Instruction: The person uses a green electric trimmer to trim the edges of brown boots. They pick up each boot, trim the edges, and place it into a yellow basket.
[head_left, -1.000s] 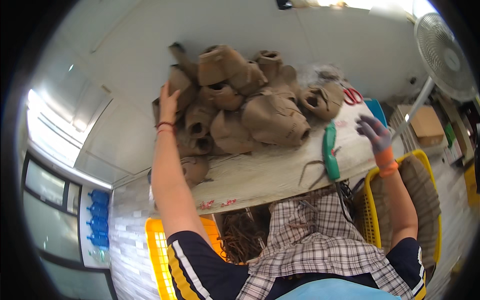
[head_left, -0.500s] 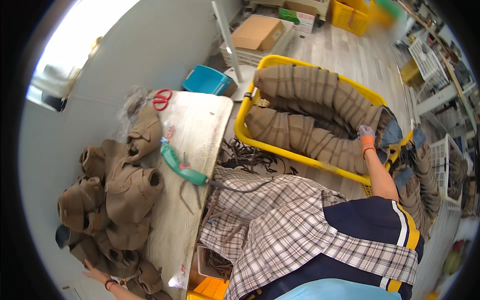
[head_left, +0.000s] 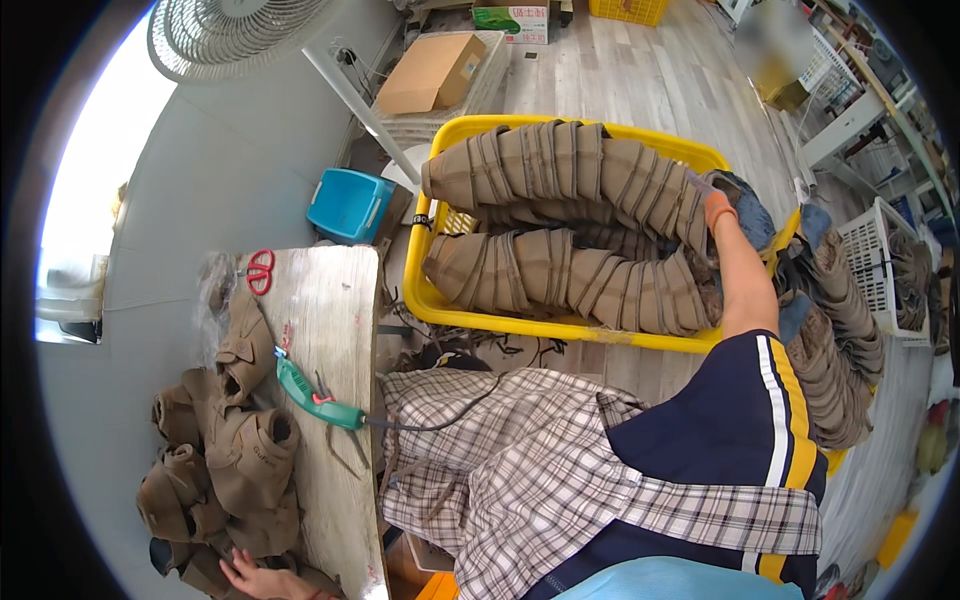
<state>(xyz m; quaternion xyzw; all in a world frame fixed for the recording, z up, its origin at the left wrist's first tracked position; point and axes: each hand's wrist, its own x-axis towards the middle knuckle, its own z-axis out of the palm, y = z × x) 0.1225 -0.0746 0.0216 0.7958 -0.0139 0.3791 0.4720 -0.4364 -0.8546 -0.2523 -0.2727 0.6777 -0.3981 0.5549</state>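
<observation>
- One pale table point(head_left: 330, 300) stands along the wall, its long open edge beside the plaid apron point(head_left: 540, 430).
- A yellow basket point(head_left: 480, 321) sits on the floor, just beyond the table's short edge.
- Two curved rows of nested brown pieces fill it: the far row point(head_left: 560, 165) along its far rim, the near row point(head_left: 570, 280) along its near rim.
- A fan point(head_left: 235, 35) rises on a pole past the table's short edge.
- A heap of brown pieces point(head_left: 245, 475) lies along the table's wall-side edge.
- A carton point(head_left: 430, 75) rests on a white crate, beyond the basket's left corner.
- A blue bin point(head_left: 350, 205) sits between the basket and the table's short edge.
- A green tool point(head_left: 308, 400) lies slanted near the table's long open edge, its black cord crossing that edge.
- The gloved right hand point(head_left: 708, 192) touches the far row near the basket's right end; I cannot tell whether its fingers pinch a piece.
- The bare left hand point(head_left: 255, 578) is at the heap's lower end, fingers spread, gripping nothing visible.
- Red scissors point(head_left: 260, 271) lie at the table's short edge, near its wall-side corner.
</observation>
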